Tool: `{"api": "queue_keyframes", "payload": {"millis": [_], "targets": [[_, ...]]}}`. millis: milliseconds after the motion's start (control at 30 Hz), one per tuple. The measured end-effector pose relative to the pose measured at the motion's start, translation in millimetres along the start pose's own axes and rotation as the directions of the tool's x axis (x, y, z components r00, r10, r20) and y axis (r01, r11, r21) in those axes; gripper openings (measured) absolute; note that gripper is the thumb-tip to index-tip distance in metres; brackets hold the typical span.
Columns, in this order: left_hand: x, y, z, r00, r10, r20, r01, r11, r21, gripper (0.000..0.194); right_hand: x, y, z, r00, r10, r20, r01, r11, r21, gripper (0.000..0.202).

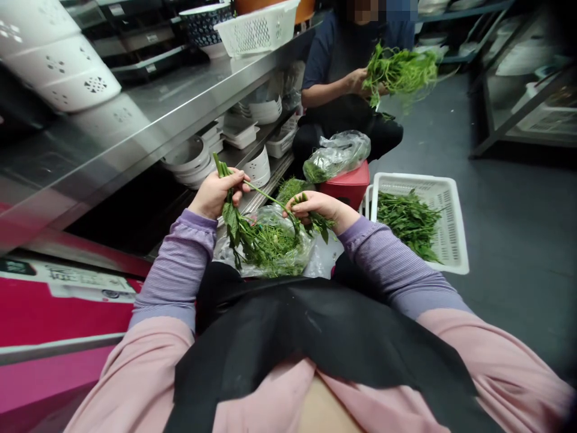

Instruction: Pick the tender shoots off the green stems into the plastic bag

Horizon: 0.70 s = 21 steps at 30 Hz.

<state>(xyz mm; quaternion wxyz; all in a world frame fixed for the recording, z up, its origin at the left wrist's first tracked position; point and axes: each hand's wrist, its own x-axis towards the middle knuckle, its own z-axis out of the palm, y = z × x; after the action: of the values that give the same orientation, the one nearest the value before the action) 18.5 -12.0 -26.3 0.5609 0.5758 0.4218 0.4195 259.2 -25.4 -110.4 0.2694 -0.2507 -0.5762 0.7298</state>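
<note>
"Hands?"
"Left hand (pixel 226 191) grasping a bunch of greens (pixel 231 221); right hand (pixel 318 207) pinching a stem (pixel 265 194) strung between them."
"Step?"
"Parting that stem off, I'd judge. Calls for steady left, right drawing away."
"Room?"
"Plastic bag (pixel 305 255) below both, desk (pixel 216 89) edge beyond left, white basket (pixel 460 237) right of right hand, open floor (pixel 507 231) past that."

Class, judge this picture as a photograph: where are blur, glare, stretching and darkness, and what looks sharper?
Head view: blur smears the white tubs, upper left; head view: glare on steel counter and upper bag; head view: pink sleeves seemingly stretched toward lower corners; head view: upper right corner dark; head view: left hand and right hand sharper.
</note>
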Motion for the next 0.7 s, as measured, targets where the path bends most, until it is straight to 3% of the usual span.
{"api": "queue_keyframes", "payload": {"millis": [133, 267, 367, 433, 500, 567, 633, 700], "targets": [[-3.6, 5.2, 9.4, 0.997, 0.037, -0.072, -0.034, 0.998, 0.049, 0.022, 0.3, 0.4, 3.8, 0.990, -0.069, -0.125, 0.034, 0.964, -0.265, 0.042], [-3.7, 10.2, 16.4, 0.987, 0.083, -0.136, -0.069, 0.993, 0.098, 0.020, 1.5, 2.0, 13.5, 0.915, -0.264, -0.304, 0.011, 0.772, -0.636, 0.029], [-10.3, 13.6, 20.3, 0.976, 0.137, -0.169, -0.111, 0.982, 0.152, 0.015, 9.8, 12.7, 19.6, 0.815, -0.425, -0.394, -0.007, 0.672, -0.741, 0.025], [-21.1, 18.9, 21.4, 0.959, 0.195, -0.206, -0.158, 0.971, 0.181, 0.012, 18.8, 28.1, 16.9, 0.733, -0.451, -0.509, -0.033, 0.724, -0.689, 0.028], [-34.8, 28.0, 19.0, 0.919, 0.295, -0.260, -0.243, 0.946, 0.215, 0.012, 27.3, 49.9, 5.6, 0.618, -0.360, -0.699, -0.117, 0.837, -0.535, 0.034], [-46.5, 39.5, 11.6, 0.851, 0.433, -0.299, -0.357, 0.892, 0.276, 0.015, 31.7, 74.9, -13.3, 0.487, -0.207, -0.849, -0.258, 0.894, -0.366, 0.038], [-51.7, 50.1, 0.2, 0.788, 0.527, -0.318, -0.434, 0.842, 0.320, 0.017, 31.2, 97.9, -35.0, 0.387, -0.137, -0.912, -0.448, 0.836, -0.316, 0.040], [-49.7, 57.0, -13.0, 0.762, 0.542, -0.354, -0.452, 0.837, 0.310, 0.021, 28.5, 114.9, -53.5, 0.349, -0.140, -0.927, -0.612, 0.714, -0.339, 0.042]]}}
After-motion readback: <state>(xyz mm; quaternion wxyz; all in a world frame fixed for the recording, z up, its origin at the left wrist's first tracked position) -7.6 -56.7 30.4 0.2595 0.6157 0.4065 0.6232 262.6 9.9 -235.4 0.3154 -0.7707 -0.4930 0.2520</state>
